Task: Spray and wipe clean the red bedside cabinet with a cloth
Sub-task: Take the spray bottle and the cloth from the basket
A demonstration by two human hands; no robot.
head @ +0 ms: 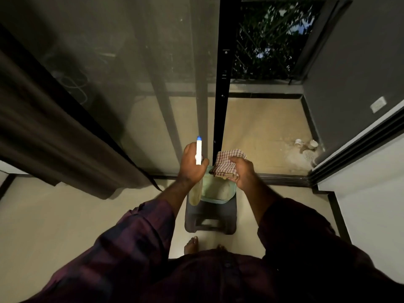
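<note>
Left grip clenched round the bottle, right grip bunching the cloth, I'd keep the nozzle upright and carry both to the cabinet, unseen here.

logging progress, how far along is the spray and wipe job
Supplies look collected: the left hand grips the spray bottle, the right hand holds the checked cloth above a green tub. No red cabinet is in view, so spraying and wiping appear left.
</note>
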